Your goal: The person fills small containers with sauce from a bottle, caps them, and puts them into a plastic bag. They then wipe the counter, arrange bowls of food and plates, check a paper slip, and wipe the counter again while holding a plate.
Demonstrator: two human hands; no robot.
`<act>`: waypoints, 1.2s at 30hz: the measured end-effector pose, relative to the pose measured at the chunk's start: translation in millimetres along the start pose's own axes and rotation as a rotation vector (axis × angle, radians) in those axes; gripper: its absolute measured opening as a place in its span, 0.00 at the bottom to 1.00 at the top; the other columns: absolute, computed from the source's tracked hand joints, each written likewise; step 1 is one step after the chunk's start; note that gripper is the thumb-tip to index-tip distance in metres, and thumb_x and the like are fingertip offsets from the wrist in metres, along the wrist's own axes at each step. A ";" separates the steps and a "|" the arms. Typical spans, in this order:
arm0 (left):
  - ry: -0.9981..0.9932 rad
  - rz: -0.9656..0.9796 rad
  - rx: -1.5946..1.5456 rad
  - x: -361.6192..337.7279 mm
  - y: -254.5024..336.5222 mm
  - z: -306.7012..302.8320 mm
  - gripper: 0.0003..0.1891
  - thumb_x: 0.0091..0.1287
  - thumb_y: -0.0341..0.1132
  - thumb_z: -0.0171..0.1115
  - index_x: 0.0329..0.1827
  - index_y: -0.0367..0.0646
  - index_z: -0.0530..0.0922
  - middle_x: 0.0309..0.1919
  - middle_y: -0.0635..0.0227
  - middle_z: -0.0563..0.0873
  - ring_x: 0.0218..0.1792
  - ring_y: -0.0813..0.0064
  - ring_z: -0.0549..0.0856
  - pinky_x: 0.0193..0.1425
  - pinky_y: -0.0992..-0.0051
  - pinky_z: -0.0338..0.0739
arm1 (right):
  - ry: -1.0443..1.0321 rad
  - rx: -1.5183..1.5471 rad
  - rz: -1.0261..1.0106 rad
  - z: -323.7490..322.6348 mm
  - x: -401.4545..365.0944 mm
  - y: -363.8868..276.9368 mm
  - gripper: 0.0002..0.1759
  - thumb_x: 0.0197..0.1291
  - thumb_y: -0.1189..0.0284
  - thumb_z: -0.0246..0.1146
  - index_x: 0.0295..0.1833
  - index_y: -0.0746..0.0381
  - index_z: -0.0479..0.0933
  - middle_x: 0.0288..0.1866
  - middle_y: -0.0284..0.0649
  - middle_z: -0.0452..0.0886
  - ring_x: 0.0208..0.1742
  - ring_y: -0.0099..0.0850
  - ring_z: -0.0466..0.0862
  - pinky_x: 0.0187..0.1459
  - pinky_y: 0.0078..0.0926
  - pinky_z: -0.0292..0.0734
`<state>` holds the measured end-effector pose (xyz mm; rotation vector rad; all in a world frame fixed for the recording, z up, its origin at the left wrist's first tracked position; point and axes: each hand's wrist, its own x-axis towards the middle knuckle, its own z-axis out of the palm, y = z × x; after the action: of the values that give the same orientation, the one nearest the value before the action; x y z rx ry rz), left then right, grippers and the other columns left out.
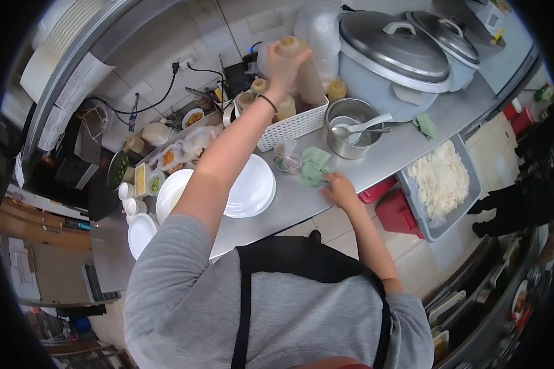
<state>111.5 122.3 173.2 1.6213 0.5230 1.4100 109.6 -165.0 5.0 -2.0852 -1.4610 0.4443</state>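
Observation:
My left hand (pixel 283 69) reaches across the counter and is closed around the upper part of a squeeze bottle (pixel 309 83) with pale brown contents. The bottle leans over a white perforated basket (pixel 295 125), where several other sauce bottles (pixel 285 109) stand. Near the counter's front edge, my right hand (pixel 341 189) rests with its fingers stretched out, fingertips right at a crumpled green cloth (pixel 314 166). A small clear plastic bag (pixel 287 158) lies beside the cloth. White plates (pixel 250 187) sit under and beside my left forearm.
A metal pot (pixel 353 147) with ladles stands right of the basket, before a large lidded cooker (pixel 381 77). A grey tub of rice (pixel 468 184) sits beyond the counter's front edge, by a red container (pixel 397 213). White cups (pixel 133 208) and bagged ingredients (pixel 173 157) stand at left.

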 end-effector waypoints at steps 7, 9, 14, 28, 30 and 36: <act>-0.342 -0.032 0.545 -34.0 -34.6 16.8 0.37 0.38 0.42 0.75 0.50 0.36 0.68 0.45 0.58 0.76 0.48 0.65 0.76 0.56 0.72 0.69 | 0.210 -0.058 -0.380 41.7 64.5 19.7 0.19 0.41 0.76 0.63 0.45 0.62 0.77 0.47 0.46 0.76 0.47 0.44 0.75 0.48 0.35 0.71; -0.460 0.086 0.655 -41.9 -54.0 15.5 0.36 0.38 0.43 0.74 0.50 0.36 0.69 0.45 0.56 0.76 0.47 0.62 0.76 0.55 0.72 0.69 | 0.095 -0.064 -0.291 54.6 79.7 35.3 0.17 0.42 0.76 0.63 0.44 0.62 0.77 0.46 0.46 0.76 0.47 0.44 0.75 0.48 0.35 0.71; -0.367 0.093 0.670 -11.8 -8.9 -13.0 0.43 0.40 0.48 0.73 0.58 0.34 0.65 0.52 0.52 0.73 0.53 0.64 0.74 0.55 0.68 0.68 | 0.026 -0.106 -0.212 -7.0 71.4 32.6 0.12 0.46 0.77 0.59 0.40 0.63 0.78 0.46 0.46 0.77 0.47 0.45 0.75 0.48 0.35 0.71; 0.041 -0.302 0.412 -166.6 119.2 -320.2 0.12 0.61 0.32 0.60 0.46 0.37 0.77 0.53 0.63 0.76 0.51 0.76 0.75 0.57 0.76 0.67 | -0.226 -0.197 -0.657 85.3 -38.1 -18.8 0.24 0.47 0.82 0.53 0.54 0.68 0.70 0.64 0.53 0.62 0.65 0.50 0.62 0.61 0.46 0.60; 0.166 -0.385 0.416 -215.5 146.1 -354.4 0.12 0.60 0.33 0.60 0.45 0.38 0.78 0.49 0.65 0.78 0.48 0.78 0.76 0.53 0.78 0.69 | -0.256 -0.146 -0.778 114.6 -44.1 -42.8 0.23 0.47 0.82 0.52 0.53 0.68 0.70 0.64 0.53 0.63 0.65 0.50 0.62 0.61 0.45 0.61; 0.367 -0.667 0.411 -387.2 150.1 -423.2 0.12 0.60 0.34 0.61 0.44 0.37 0.79 0.36 0.68 0.83 0.37 0.82 0.78 0.42 0.82 0.72 | -0.445 -0.084 -0.966 192.8 -50.2 -159.6 0.24 0.51 0.81 0.48 0.58 0.70 0.65 0.66 0.55 0.57 0.68 0.52 0.56 0.65 0.48 0.52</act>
<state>-421.0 -112.3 59.9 1.2879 1.4941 1.1184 -135.3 -123.1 -53.5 -1.1201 -2.5337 0.4517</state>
